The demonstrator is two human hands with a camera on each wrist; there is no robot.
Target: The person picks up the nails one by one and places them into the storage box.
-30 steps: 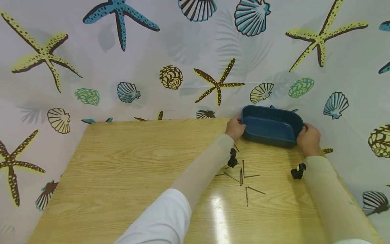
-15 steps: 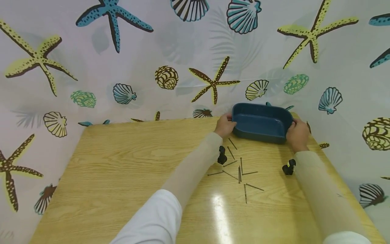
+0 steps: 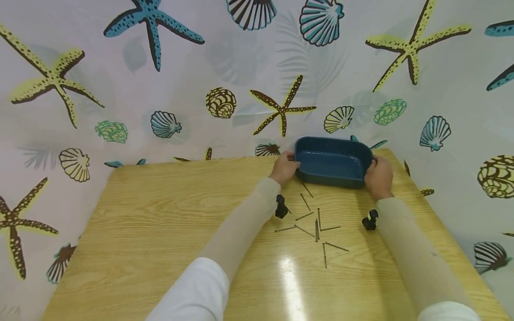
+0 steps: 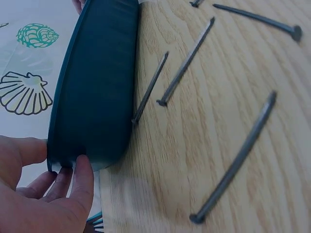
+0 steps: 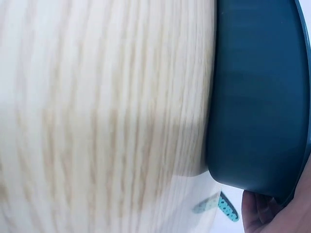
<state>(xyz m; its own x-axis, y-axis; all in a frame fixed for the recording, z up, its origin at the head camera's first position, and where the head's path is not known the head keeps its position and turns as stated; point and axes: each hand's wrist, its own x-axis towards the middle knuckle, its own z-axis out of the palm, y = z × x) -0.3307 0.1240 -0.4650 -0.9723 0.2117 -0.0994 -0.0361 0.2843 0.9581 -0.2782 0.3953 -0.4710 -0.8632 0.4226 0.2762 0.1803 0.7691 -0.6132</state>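
Observation:
A dark blue rectangular plastic basin (image 3: 333, 182) with rounded corners stands at the far edge of the table, its inside bare. My left hand (image 3: 284, 168) grips its left end, the thumb at the rim and the fingers against the outer wall in the left wrist view. At the opposite end my right hand (image 3: 379, 177) holds the rim, with curled fingers under it in the right wrist view. Several loose iron nails (image 3: 317, 229) lie scattered in front of the basin. One nail (image 4: 150, 87) lies right by the basin's wall in the left wrist view.
The wooden table (image 3: 160, 214) reaches out to the left and toward me. Behind it and along the right side hangs a white cloth (image 3: 241, 58) printed with starfish and shells. A black camera mount (image 3: 370, 220) sits on the right wrist.
Both hands have slid the basin to the left along the far edge, keeping their hold on its ends. The view has shifted slightly. The nails lie as before, more of them uncovered.

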